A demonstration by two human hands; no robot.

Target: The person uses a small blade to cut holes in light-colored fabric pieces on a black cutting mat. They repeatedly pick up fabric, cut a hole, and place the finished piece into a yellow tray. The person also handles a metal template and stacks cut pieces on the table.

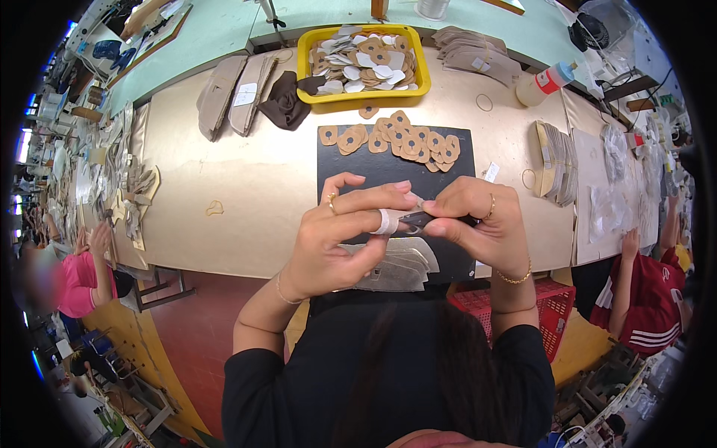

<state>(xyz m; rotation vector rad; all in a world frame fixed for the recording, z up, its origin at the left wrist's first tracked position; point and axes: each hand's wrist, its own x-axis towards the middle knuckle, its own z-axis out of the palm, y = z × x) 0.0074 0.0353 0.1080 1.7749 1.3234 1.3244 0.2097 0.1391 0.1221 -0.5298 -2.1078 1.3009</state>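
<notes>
My left hand [340, 224] is held over the dark board [448, 194], fingers stretched and apart. A white tape band [388, 222] wraps one of its fingers, and a ring sits on another. My right hand [482, 220] meets it from the right, thumb and forefinger pinched on a small dark tool with a shiny part [418, 219]; its exact kind is partly hidden. The tool's end lies close to the taped finger. Below my hands, grey flat cut pieces [396, 267] overlap in a pile. Tan rounded patches with dark centres [407, 140] lie loose at the board's far side.
A yellow tray [302, 67] full of white and tan pieces stands behind the board. Stacked grey panels [243, 97], a dark cloth [285, 101], a bottle [544, 84] and more stacked panels [556, 163] surround it. A red crate [554, 317] sits below right. Other people work at both sides.
</notes>
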